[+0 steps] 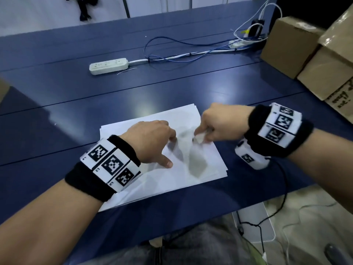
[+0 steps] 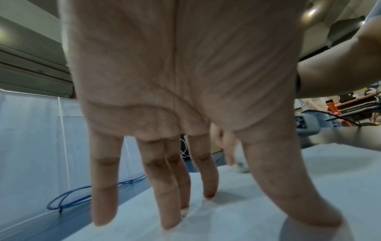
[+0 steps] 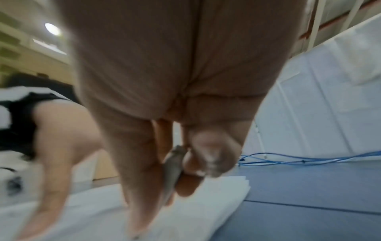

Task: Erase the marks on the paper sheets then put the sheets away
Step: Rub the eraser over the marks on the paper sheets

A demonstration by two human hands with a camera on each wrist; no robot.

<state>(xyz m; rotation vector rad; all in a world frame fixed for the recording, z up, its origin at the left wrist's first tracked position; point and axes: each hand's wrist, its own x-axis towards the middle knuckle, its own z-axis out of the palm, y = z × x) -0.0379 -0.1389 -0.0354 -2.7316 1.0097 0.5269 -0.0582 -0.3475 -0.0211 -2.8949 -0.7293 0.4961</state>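
Note:
A stack of white paper sheets (image 1: 198, 169) lies on the blue table (image 1: 172, 88) near its front edge. My left hand (image 1: 152, 138) presses down on the top sheet (image 2: 268, 203) with straight, spread fingers (image 2: 171, 203). Just to its right, my right hand (image 1: 215, 125) pinches a small grey-white eraser (image 1: 199, 139) between thumb and fingers, its tip down on the paper. In the right wrist view the eraser (image 3: 173, 169) shows as a worn grey block over the stack (image 3: 216, 192). No marks on the sheet can be made out.
A white power strip (image 1: 108, 66) with blue and white cables (image 1: 181, 54) lies at the back of the table. Cardboard boxes (image 1: 315, 60) stand at the right edge. A black cord (image 1: 282, 188) hangs from my right wrist over the table's front edge.

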